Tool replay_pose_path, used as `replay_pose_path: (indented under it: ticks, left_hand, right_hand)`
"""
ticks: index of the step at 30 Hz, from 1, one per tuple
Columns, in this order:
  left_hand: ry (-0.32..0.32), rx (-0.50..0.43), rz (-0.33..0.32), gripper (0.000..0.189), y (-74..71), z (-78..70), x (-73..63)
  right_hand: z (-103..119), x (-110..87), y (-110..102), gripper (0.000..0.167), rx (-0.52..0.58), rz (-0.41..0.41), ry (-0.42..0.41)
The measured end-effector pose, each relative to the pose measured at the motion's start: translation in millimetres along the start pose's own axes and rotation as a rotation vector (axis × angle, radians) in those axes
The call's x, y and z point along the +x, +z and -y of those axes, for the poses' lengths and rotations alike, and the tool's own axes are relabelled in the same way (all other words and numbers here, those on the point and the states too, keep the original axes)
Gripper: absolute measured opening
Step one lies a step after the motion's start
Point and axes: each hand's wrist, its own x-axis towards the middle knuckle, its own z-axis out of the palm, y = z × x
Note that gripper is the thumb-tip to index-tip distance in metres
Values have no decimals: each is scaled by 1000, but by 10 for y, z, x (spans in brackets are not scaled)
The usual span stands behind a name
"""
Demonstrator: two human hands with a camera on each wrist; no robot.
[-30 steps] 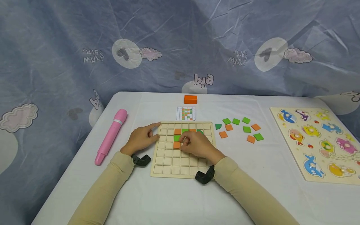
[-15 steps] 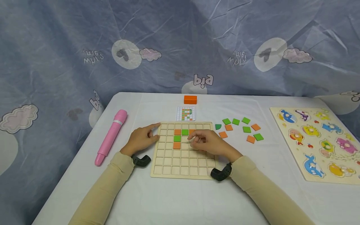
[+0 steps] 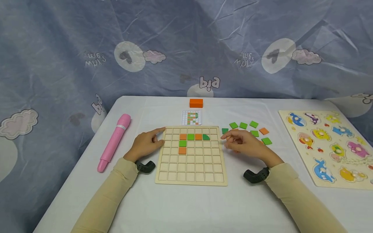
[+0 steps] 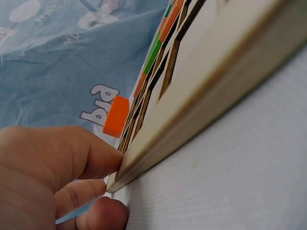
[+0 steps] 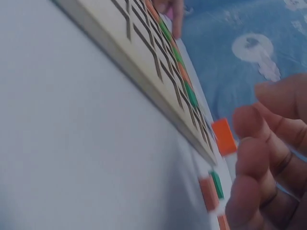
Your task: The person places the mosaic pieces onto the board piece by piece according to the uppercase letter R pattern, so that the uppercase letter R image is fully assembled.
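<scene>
A wooden grid board (image 3: 190, 168) lies flat on the white table. Its upper part bears a row of orange and green square tiles that ends in a dark green rounded piece (image 3: 206, 137); a green tile (image 3: 182, 143) and an orange tile (image 3: 182, 150) run down from the row's left end. My left hand (image 3: 144, 145) touches the board's left edge, index finger reaching to the top corner and thumb lower down. Just right of the board hovers my right hand (image 3: 247, 144), loosely bent and holding nothing, partly covering the loose tiles; a green tile (image 3: 266, 141) shows beside it.
A pattern card (image 3: 191, 117) and an orange block (image 3: 196, 103) sit behind the board. To the left lies a pink stick-shaped object (image 3: 114, 142). An animal puzzle board (image 3: 335, 152) occupies the right side.
My right hand has left the grid and moved right to the loose tiles, uncovering the row and its dark green end piece. The left hand has stayed at the board's edge.
</scene>
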Motion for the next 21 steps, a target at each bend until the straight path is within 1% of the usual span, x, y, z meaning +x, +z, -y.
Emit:
replay_pose_path:
  ticks: [4, 9, 17, 21]
  left_hand:
    - [0, -4, 0, 59, -9, -1, -3]
    - [-4, -5, 2, 59, -14, -15, -3]
    - [-7, 3, 0, 59, -4, -17, 0]
    - [-7, 4, 3, 60, 5, -19, 1]
  right_hand:
    - [-52, -141, -192, 29, -27, -32, 21]
    - [-119, -289, -431, 33, -70, -68, 74]
    - [-308, -484, -773, 30, -115, -116, 148]
    - [-378, -572, -905, 24, -115, -155, 183]
